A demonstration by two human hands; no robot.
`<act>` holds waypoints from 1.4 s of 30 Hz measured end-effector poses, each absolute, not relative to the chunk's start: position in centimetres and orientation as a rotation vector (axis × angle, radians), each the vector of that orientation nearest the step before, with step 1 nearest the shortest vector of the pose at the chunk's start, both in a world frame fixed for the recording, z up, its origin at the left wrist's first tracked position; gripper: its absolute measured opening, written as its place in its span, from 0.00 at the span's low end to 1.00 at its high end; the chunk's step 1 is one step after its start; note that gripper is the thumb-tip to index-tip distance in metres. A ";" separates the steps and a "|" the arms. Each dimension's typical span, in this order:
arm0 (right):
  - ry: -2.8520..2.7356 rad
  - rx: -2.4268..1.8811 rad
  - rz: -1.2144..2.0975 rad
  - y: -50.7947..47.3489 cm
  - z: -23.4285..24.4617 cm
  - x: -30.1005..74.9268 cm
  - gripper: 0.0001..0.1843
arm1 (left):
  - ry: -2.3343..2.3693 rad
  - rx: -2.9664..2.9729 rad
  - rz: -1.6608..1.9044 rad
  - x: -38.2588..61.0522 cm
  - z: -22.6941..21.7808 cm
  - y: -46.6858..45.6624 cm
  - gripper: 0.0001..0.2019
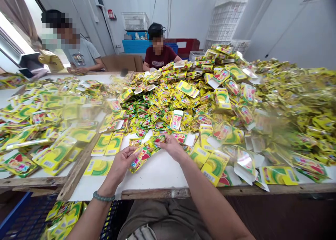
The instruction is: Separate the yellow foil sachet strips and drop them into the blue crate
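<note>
My left hand (120,166), with a beaded bracelet on its wrist, grips a small yellow and green printed box (139,160) just above the white tabletop (160,173). The box lies tilted, its raised end flap towards the pile. Fingers of my right hand (174,149) pinch a small shiny green packet (159,139) at the upper end of that box. Whether the packet is partly inside the box I cannot tell. Beyond both hands rises a heap of green and yellow packets (152,112). A box with a white open flap (176,119) leans on the heap.
More yellow boxes (215,164) lie on the right, and a large packet pile (309,103) spreads behind them. A wooden divider (78,163) separates boxes on the left. A blue crate (15,215) sits below. Two people (85,54) sit across the table.
</note>
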State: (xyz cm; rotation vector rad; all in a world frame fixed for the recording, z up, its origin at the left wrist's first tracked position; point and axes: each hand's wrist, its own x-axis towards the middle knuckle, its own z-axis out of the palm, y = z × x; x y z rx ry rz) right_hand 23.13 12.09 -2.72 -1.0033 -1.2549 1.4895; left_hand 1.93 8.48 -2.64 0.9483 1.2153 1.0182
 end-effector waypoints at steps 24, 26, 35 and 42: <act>-1.790 -1.248 0.843 11.0 -3.2 21.6 0.07 | 1.137 0.855 1.057 3.6 -3.2 8.4 0.25; -1.682 -1.278 0.880 10.9 -3.2 21.4 0.06 | 1.135 0.859 1.069 3.6 -3.1 8.4 0.25; -1.482 -1.208 1.031 10.3 -2.8 20.6 0.09 | 1.116 0.810 1.089 3.7 -2.6 8.5 0.24; -1.704 -1.254 1.174 9.6 -1.9 20.5 0.16 | 1.147 0.846 1.107 3.8 -3.2 8.3 0.22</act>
